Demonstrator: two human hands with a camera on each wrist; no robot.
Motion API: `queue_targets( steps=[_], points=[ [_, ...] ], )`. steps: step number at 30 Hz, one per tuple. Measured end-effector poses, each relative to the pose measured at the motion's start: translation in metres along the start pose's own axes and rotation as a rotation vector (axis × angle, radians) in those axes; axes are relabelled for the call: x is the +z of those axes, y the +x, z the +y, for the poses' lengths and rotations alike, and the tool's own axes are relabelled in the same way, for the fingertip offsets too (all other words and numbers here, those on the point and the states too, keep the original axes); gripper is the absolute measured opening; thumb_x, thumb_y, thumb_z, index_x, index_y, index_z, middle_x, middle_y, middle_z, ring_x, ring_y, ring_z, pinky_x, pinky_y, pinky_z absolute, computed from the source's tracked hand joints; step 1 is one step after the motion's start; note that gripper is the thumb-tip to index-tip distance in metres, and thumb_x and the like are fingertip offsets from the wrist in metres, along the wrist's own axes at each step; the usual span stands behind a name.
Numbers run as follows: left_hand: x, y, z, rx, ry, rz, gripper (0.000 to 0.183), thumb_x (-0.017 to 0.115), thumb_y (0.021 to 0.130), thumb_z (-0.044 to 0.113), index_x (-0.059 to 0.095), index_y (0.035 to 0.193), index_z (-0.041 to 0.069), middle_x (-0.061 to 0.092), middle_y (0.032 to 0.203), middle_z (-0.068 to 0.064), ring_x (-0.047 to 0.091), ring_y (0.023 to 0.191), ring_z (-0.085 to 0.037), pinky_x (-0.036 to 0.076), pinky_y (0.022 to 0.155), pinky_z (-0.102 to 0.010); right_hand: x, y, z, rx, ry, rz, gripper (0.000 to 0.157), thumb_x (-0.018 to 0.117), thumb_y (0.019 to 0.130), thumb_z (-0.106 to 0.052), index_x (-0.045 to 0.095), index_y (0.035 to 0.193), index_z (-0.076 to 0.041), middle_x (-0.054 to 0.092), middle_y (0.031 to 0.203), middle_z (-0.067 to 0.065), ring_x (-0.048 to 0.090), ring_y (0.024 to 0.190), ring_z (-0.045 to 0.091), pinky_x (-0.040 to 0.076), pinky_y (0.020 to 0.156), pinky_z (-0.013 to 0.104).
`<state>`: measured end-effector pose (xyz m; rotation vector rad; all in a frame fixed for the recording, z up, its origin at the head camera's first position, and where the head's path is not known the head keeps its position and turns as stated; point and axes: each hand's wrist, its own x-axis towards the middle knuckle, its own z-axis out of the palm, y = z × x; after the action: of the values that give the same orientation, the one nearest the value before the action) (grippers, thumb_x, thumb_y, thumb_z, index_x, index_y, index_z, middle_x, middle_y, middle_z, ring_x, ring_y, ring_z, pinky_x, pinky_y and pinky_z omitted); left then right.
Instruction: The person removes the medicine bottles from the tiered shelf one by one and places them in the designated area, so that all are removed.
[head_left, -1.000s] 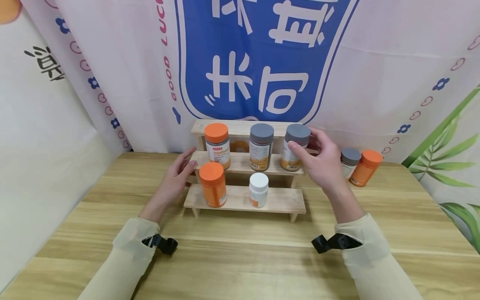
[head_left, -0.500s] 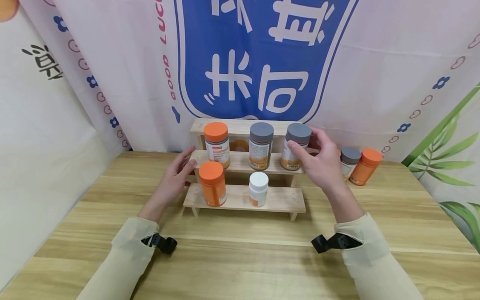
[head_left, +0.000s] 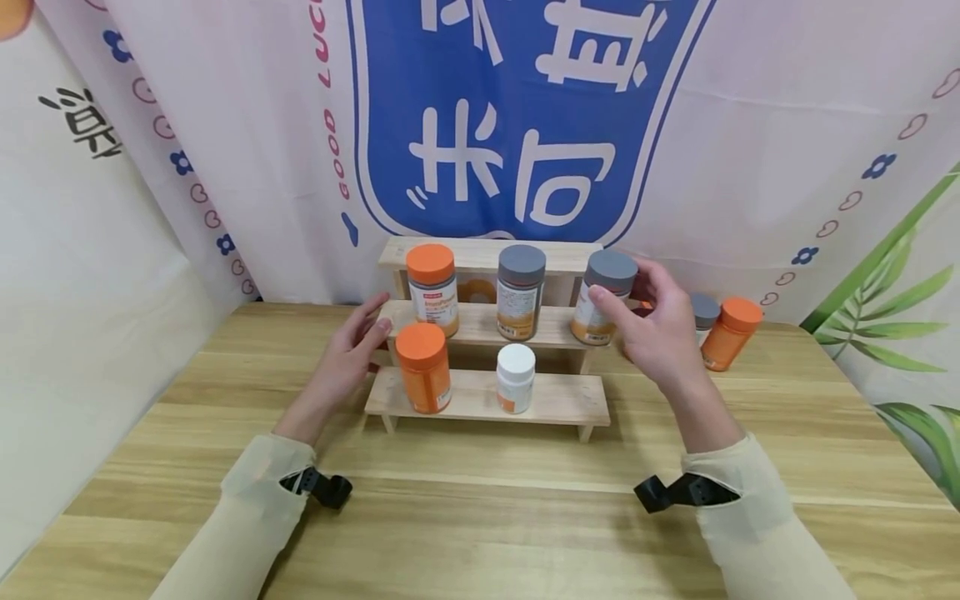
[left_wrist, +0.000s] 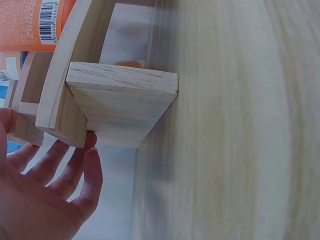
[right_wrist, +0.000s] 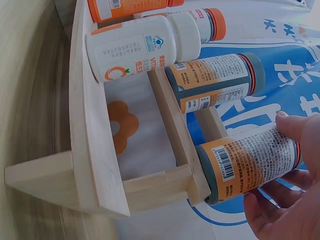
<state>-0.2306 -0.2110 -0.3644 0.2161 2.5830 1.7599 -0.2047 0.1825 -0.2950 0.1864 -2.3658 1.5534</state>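
In the head view, my right hand [head_left: 663,333] holds a grey-lidded supplement bottle [head_left: 606,300] between thumb and fingers. It stands at the right end of the middle step of a wooden tiered stand [head_left: 558,407]. The right wrist view shows this bottle's base [right_wrist: 212,177] at the board's very end; my fingers wrap its lid end. My left hand [head_left: 348,346] is at the stand's left end. In the left wrist view its fingers [left_wrist: 75,170] reach around the board ends, loosely bent; whether they bear on the wood is hard to tell.
The middle step also bears an orange-lidded bottle [head_left: 432,292] and another grey-lidded one [head_left: 519,292]. On the lowest step stand an orange bottle [head_left: 423,371] and a small white bottle [head_left: 516,379]. Right of the stand, an orange bottle [head_left: 729,335] and a grey-lidded bottle [head_left: 703,312] are on the table.
My right hand has shifted the held grey-lidded bottle a little to the right along the middle step. The left hand stays at the stand's left end.
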Motion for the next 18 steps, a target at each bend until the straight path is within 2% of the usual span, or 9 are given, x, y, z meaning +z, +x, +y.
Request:
queue_targets(
  steps=[8, 18],
  points=[
    [-0.001, -0.001, -0.001, -0.001, -0.001, 0.0, 0.061, 0.043, 0.115, 0.041, 0.025, 0.171, 0.024, 0.051, 0.159, -0.022, 0.062, 0.116, -0.027, 0.055, 0.082, -0.036, -0.007, -0.001, 0.0, -0.014, 0.007, 0.007, 0.062, 0.074, 0.101, -0.038, 0.052, 0.153, -0.012, 0.063, 0.134, 0.006, 0.057, 0.118, 0.016, 0.049, 0.096, 0.017],
    [-0.001, -0.001, 0.0, 0.008, 0.015, 0.009, 0.061, 0.044, 0.115, 0.039, 0.026, 0.17, 0.024, 0.053, 0.158, -0.023, 0.064, 0.109, -0.016, 0.055, 0.081, -0.036, -0.015, -0.004, 0.003, -0.023, -0.009, 0.018, 0.061, 0.073, 0.102, -0.036, 0.052, 0.152, -0.01, 0.062, 0.135, 0.007, 0.056, 0.119, 0.016, 0.048, 0.095, 0.015]
  ],
)
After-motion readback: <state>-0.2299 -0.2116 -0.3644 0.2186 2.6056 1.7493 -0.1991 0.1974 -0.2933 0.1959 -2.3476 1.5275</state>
